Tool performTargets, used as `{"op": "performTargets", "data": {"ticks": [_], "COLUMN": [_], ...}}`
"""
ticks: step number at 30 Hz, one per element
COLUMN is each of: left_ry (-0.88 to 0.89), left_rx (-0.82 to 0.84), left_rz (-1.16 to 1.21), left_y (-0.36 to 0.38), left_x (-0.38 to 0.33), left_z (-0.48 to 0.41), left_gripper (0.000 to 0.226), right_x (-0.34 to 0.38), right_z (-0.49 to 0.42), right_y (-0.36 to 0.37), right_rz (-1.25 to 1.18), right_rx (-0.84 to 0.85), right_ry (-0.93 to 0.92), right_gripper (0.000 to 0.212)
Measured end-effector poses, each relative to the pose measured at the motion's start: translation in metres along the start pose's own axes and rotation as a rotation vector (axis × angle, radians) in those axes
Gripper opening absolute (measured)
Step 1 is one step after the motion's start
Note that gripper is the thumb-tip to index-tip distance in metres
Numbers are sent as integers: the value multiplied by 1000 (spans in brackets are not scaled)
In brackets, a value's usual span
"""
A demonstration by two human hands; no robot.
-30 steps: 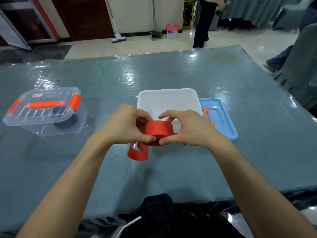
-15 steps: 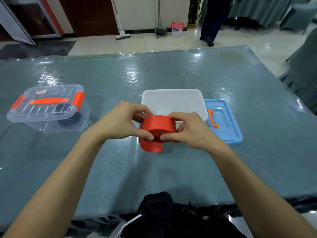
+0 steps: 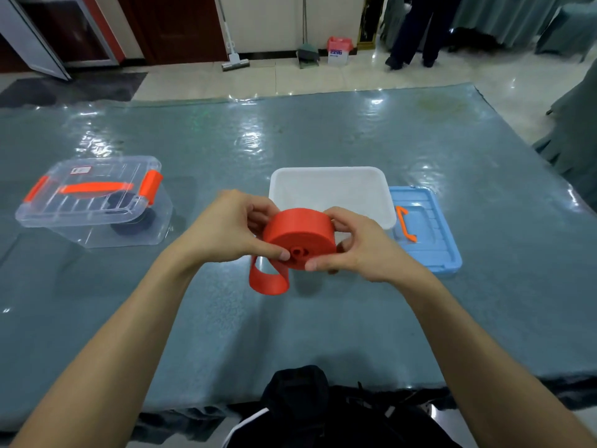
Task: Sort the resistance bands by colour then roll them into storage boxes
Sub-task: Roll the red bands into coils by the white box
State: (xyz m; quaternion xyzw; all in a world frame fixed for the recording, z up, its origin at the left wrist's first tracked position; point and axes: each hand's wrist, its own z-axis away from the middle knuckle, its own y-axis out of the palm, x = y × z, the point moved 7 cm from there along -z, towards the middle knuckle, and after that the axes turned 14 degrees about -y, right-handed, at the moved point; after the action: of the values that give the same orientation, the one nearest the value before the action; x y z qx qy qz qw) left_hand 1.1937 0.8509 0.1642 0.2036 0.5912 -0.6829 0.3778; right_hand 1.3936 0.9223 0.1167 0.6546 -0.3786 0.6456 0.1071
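A red resistance band is wound into a thick roll and held just above the table. My left hand pinches its left side and my right hand pinches its right side. A short loose loop of the band hangs below the roll. Right behind the roll stands an open white storage box, with nothing visible inside. At the left a clear lidded box with orange latches holds a dark rolled band.
A blue lid with an orange handle lies right of the white box. The table has a glossy teal cover. A dark garment lies at the near edge. A person stands on the floor far behind.
The roll has been turned so its flat spiral face shows toward me. The hanging loop below it reaches lower than half a second ago.
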Motion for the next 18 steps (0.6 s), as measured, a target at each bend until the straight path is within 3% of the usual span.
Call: {"op": "performTargets", "data": {"ticks": [2,3,6,12,18], "left_ry": [-21,-30,-40,-65,-47], "left_rx": [0,-3,26,158,59], "left_rz": [-160,-243,-275,305,536], "left_y": [7,9,9,3,19], "left_x": [1,0,-3,23,24], "left_z": [-4,-5,-8,-5,-10], "left_gripper": [50,53,54,52,56], "right_x": [2,4,1,-2,1], "right_z": [-4,-7,-9,-8,-10], "right_y": [7,10,18,-2,5], "right_rz": [386,457,207,-230,-377], "right_rx": [139,161,108,-192,-226], "right_ry": [-10,-24,-2,2,1], "right_gripper": [85,77,49,57,55]}}
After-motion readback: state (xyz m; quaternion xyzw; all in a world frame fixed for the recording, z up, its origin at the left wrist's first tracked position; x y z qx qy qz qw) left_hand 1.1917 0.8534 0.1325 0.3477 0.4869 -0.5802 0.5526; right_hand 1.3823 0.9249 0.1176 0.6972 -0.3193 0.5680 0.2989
